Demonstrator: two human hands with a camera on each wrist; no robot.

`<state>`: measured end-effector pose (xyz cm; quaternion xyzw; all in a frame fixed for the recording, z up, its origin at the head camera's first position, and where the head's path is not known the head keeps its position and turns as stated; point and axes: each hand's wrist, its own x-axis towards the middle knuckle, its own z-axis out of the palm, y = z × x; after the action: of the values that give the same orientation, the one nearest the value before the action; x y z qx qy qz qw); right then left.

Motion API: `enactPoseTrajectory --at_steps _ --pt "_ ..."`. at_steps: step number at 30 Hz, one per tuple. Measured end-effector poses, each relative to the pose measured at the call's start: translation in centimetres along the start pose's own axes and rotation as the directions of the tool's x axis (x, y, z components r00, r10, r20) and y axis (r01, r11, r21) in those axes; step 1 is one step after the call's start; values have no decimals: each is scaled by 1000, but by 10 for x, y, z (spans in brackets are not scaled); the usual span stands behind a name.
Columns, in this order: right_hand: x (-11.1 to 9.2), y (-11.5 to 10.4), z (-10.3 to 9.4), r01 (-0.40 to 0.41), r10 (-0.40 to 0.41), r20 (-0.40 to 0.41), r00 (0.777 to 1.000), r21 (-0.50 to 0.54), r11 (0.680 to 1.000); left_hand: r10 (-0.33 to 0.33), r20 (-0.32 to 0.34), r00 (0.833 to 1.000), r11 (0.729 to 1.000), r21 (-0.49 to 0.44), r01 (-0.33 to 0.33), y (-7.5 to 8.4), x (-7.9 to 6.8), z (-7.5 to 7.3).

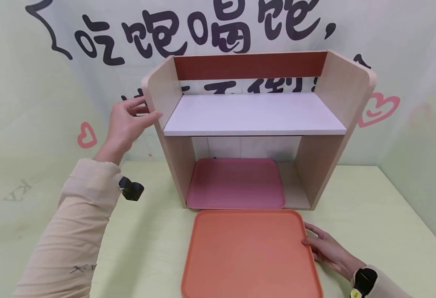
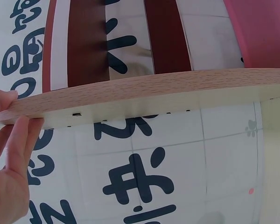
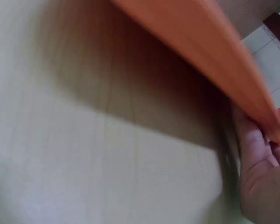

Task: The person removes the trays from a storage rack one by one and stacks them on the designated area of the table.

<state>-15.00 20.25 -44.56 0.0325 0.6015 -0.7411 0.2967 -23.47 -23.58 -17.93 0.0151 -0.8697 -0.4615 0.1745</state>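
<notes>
Orange tray (image 1: pixel 251 256) is extending leftward from the right hand (image 1: pixel 331 250), in front of the two-tier shelf (image 1: pixel 255 114) | long axis: near end running out of view, cannot tell | right hand, nearer, is pinching its right side | left hand (image 1: pixel 126 124) is gripping the shelf's left side panel (image 1: pixel 165 93)

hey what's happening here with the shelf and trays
A person's left hand grips the left side of a shelf unit. The right hand holds the right edge of an orange tray in front of it, that edge off the table. A pink tray lies in the lower compartment, toward the left.
</notes>
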Motion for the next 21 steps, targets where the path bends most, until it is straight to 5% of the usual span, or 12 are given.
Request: enactPoseTrajectory --at_steps 6,9,15,21 --pt "3 -1 0 -1 1 -25 1000 -36 999 -5 1 1000 1000 6 5 0 -1 0" --pt "5 -1 1 18 -25 -56 998 -135 991 -11 2 1000 1000 8 11 1 -1 0" --pt "7 -8 2 48 -109 -123 986 -417 908 -10 3 1000 1000 12 10 1 -2 0" --pt "9 -12 -1 118 -165 -52 985 -495 861 -2 -1 1000 1000 17 2 1 -2 0"
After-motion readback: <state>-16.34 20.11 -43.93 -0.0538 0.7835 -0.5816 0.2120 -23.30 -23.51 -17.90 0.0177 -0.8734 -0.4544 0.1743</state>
